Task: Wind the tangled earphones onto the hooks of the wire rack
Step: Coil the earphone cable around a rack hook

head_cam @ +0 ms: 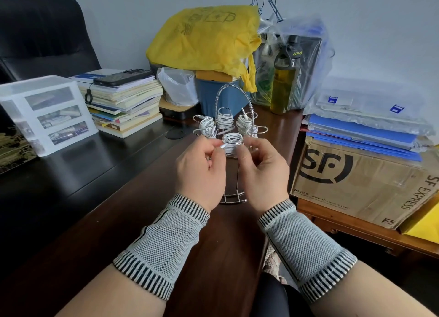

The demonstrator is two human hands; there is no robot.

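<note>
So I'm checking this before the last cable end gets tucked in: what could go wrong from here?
The left hand pinches the white plug end beside the front white earphone coil; if it slips, that coil may loosen. Both hands crowd the slim chrome wire rack, so a tug might tip it. The right hand sits near the neighbouring wound coil and could snag it.

My chrome wire rack (234, 102) stands upright on the desk, four hooks wrapped in white earphones (231, 141), nearest bundle's plug end sticking out left.
</note>
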